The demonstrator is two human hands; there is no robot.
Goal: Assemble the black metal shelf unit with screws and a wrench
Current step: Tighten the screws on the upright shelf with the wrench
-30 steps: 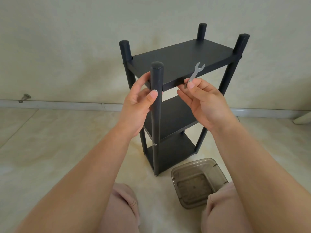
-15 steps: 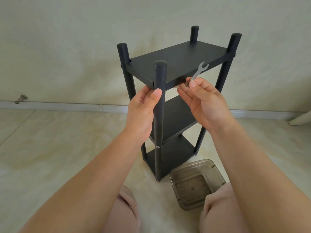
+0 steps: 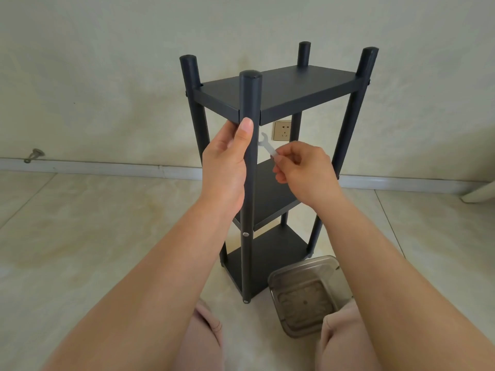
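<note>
The black metal shelf unit (image 3: 278,87) stands upright on the floor with three shelves and four round posts. My left hand (image 3: 227,162) grips the nearest front post (image 3: 250,92) just below the top shelf, thumb lying along the post. My right hand (image 3: 305,167) pinches a small silver wrench (image 3: 266,145) by its handle, its open jaw pointing up and left, close to the right side of that post under the top shelf. A silver screw head (image 3: 245,233) shows lower on the same post.
A smoky clear plastic container (image 3: 305,295) lies on the tiled floor by the shelf's right foot and my right knee. A wall socket (image 3: 282,131) shows behind the shelf. A metal doorstop (image 3: 33,155) sticks out at the baseboard far left.
My right hand has dropped from the top shelf's front edge to below it, turning the wrench jaw toward the front post. My left hand slid slightly up the post.
</note>
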